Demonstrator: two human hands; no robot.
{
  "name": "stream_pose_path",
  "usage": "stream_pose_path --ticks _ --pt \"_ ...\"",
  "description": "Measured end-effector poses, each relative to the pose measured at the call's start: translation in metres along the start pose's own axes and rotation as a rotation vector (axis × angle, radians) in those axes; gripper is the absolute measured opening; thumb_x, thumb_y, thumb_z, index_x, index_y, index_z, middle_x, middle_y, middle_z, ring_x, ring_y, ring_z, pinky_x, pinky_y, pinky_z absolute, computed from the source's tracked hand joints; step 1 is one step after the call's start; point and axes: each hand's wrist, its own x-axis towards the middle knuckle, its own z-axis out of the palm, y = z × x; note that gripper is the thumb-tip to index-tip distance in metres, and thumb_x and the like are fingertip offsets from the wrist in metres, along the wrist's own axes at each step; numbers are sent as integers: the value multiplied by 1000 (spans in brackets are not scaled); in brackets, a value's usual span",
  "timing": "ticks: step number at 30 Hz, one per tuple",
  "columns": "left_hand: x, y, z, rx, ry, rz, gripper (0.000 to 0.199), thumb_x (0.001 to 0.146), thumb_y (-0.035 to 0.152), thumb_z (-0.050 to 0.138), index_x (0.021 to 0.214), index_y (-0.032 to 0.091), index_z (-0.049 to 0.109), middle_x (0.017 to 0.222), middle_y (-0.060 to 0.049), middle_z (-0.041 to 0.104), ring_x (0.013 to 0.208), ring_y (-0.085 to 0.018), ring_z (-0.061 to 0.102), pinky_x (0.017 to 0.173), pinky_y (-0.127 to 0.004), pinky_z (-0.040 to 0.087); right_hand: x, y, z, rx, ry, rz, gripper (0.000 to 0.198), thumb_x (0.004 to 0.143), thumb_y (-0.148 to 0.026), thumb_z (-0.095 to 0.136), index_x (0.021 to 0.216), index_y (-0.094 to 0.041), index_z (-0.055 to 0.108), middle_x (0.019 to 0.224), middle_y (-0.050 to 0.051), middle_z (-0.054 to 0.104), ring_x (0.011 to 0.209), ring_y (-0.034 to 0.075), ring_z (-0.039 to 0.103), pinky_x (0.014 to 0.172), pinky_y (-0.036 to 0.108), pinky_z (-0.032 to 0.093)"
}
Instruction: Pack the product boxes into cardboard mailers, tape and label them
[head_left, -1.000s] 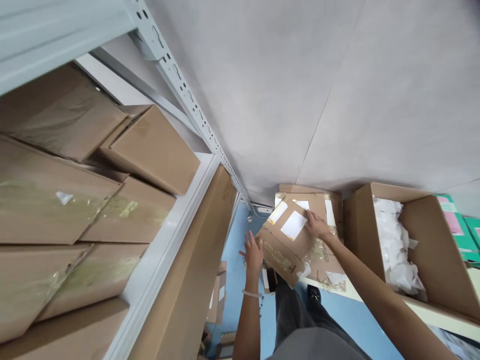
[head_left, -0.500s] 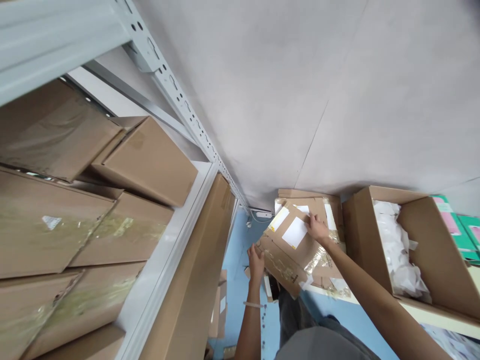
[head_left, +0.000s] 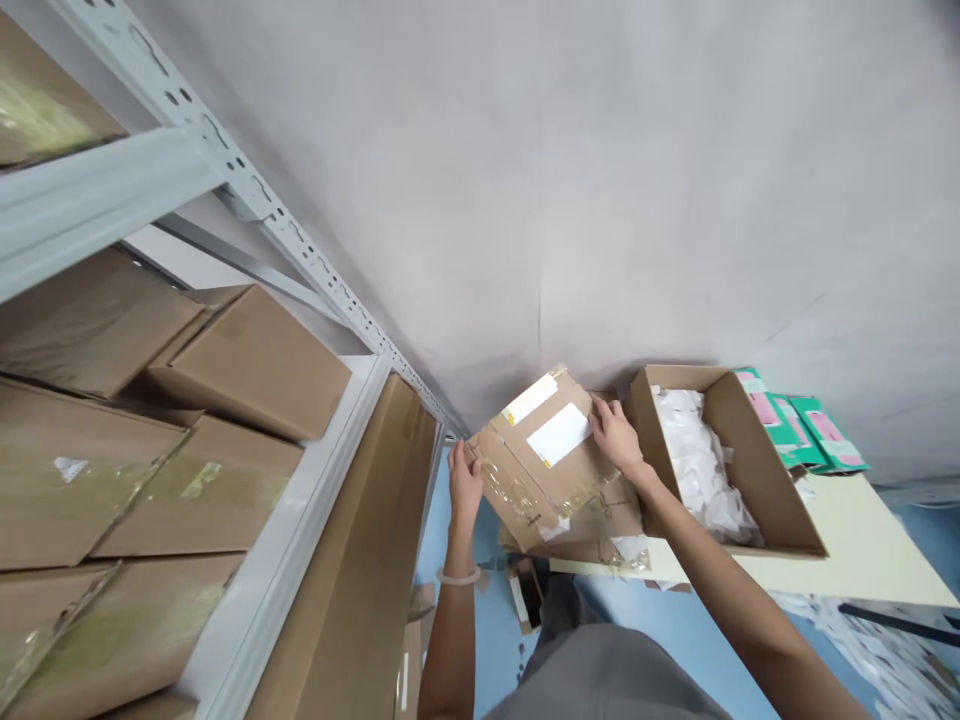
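Between my hands is a flattened cardboard box (head_left: pixel 517 455), tilted, with white labels and strips of clear tape on its face. My left hand (head_left: pixel 465 478) grips its left edge, thumb on the near side. The opposite edge is pinched in my right hand (head_left: pixel 615 435), beside the larger white label (head_left: pixel 559 435). Beneath it lie more flattened cardboard pieces (head_left: pixel 611 520) on the pale table, partly covered by the held one. Just right of my right hand stands an open carton (head_left: pixel 780 490) filled with crumpled white paper (head_left: pixel 701 465).
Steel shelving (head_left: pixel 330 480) loaded with taped cartons (head_left: pixel 247 360) rises on my left. Green and pink boxes (head_left: pixel 825 435) sit behind the open carton on the pale table (head_left: pixel 892 550). A small open box (head_left: pixel 526 595) is on the blue floor (head_left: pixel 491 650). The grey wall (head_left: pixel 562 200) closes the far side.
The held cardboard has been raised off the pile and turned slightly, both hands still on it. My view has shifted to the right, showing more of the table and the green boxes.
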Motion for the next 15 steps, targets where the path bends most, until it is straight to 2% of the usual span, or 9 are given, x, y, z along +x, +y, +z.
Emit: stream_pose_path --ticks 4,7,10,13,15 --pt "11 64 19 -51 -12 152 54 92 17 47 145 22 40 149 -12 45 144 -25 35 121 -44 30 -40 29 -71 75 208 62 52 98 -39 32 147 -23 40 117 13 56 94 26 63 80 37 51" --pt "-3 125 48 -103 -95 348 55 93 17 46 147 23 38 156 -10 35 147 -23 30 123 -43 26 -99 72 -117 72 346 207 55 97 -44 34 148 -24 40 115 12 56 93 27 63 81 40 51" --pt "-44 190 88 -155 -269 513 54 95 17 43 148 24 36 159 -9 32 147 -23 29 123 -44 26 -180 124 -152 51 467 410 58 96 -47 34 149 -22 40 111 12 57 96 29 62 85 42 51" --pt "-106 246 132 -215 -494 671 54 96 18 41 150 26 34 159 -7 31 148 -22 29 123 -44 26 -274 176 -172 11 553 631 62 95 -49 33 149 -20 40 110 13 57 100 31 61 87 44 50" --pt "-154 274 161 -239 -652 760 54 97 19 41 150 27 34 159 -5 31 148 -20 28 123 -43 26 -341 203 -179 -6 598 782 63 95 -51 32 149 -19 40 111 14 57 102 32 61 88 45 49"
